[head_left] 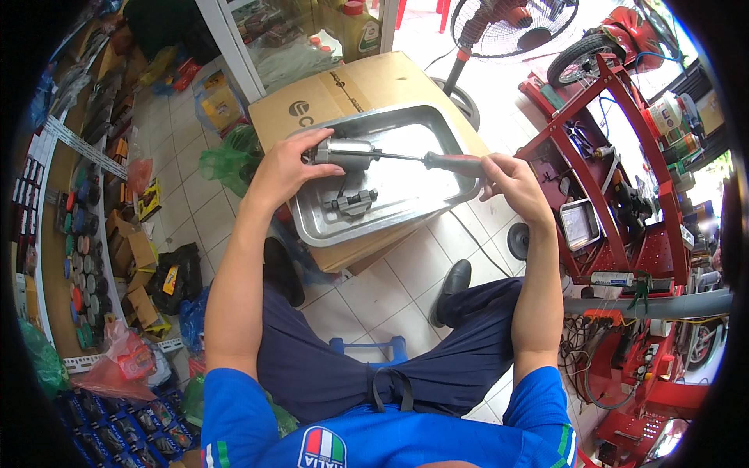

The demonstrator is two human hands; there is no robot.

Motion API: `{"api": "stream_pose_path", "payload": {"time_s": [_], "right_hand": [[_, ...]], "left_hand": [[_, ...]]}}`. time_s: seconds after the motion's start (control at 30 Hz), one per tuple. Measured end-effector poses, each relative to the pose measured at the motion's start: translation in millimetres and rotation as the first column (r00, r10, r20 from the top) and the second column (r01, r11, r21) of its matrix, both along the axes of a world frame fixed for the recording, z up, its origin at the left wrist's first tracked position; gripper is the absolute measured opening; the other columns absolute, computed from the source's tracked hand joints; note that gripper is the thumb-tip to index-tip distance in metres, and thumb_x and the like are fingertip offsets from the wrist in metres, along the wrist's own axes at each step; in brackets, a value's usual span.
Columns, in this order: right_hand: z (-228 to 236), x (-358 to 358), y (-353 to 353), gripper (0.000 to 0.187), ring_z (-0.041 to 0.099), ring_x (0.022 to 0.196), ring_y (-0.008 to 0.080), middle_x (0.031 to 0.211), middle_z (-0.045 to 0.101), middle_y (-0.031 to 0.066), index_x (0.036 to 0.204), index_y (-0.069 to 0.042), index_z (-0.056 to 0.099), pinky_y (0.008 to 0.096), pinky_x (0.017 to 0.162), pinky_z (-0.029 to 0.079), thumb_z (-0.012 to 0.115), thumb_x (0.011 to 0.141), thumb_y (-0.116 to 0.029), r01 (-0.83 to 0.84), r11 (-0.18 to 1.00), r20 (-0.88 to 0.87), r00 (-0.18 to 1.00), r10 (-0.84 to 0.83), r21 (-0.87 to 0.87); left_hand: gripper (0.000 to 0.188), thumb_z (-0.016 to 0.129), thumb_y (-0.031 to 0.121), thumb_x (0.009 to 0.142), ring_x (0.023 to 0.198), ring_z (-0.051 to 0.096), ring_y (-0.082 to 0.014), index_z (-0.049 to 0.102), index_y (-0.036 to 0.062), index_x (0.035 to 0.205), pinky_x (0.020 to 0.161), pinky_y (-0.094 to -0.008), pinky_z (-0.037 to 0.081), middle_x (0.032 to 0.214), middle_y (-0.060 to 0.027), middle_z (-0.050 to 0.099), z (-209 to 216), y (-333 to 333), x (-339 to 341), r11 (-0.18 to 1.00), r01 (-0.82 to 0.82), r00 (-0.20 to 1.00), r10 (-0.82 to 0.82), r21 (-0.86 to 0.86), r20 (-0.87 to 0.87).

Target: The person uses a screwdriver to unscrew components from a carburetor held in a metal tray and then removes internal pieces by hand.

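My left hand (300, 165) grips a silver cylindrical metal part (349, 154), which looks like a small motor, over the left side of a shallow metal tray (312, 232). In my right hand (511, 183) is a screwdriver (452, 162) with a dark red and grey handle, held by the handle's end. Its shaft runs level to the left, and the tip meets the right end of the cylinder. Below the cylinder, a small dark metal part (355, 203) lies in the tray, apart from both hands.
The tray rests on a cardboard box (277, 117). A standing fan (515, 23) is beyond it, near a glass cabinet (234, 47). To the right stands a red tool rack (573, 101); at left, shelves (58, 203) of goods. A blue stool (370, 349) shows between my legs.
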State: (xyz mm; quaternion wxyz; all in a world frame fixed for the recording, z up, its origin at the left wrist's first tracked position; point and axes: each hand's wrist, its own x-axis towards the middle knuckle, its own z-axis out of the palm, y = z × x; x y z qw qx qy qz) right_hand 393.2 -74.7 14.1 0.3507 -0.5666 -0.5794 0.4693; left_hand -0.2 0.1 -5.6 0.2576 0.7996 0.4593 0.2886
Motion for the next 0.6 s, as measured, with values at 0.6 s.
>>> {"api": "stream_pose_path", "payload": {"time_s": [0.6], "right_hand": [[-0.5, -2.4, 1.9, 0.035, 0.065, 0.075, 0.0097, 0.092, 0.071, 0.0093, 0.127, 0.003, 0.061, 0.0273, 0.067, 0.057, 0.065, 0.102, -0.021, -0.003, 1.0, -0.037, 0.999, 0.003, 0.011]], "left_hand": [[0.071, 0.089, 0.03, 0.074, 0.128, 0.061, -0.0294, 0.065, 0.0029, 0.134, 0.109, -0.0358, 0.045, 0.138, -0.0177, 0.064, 1.3, -0.7, -0.8, 1.0, -0.007, 1.0, 0.007, -0.013, -0.014]]}}
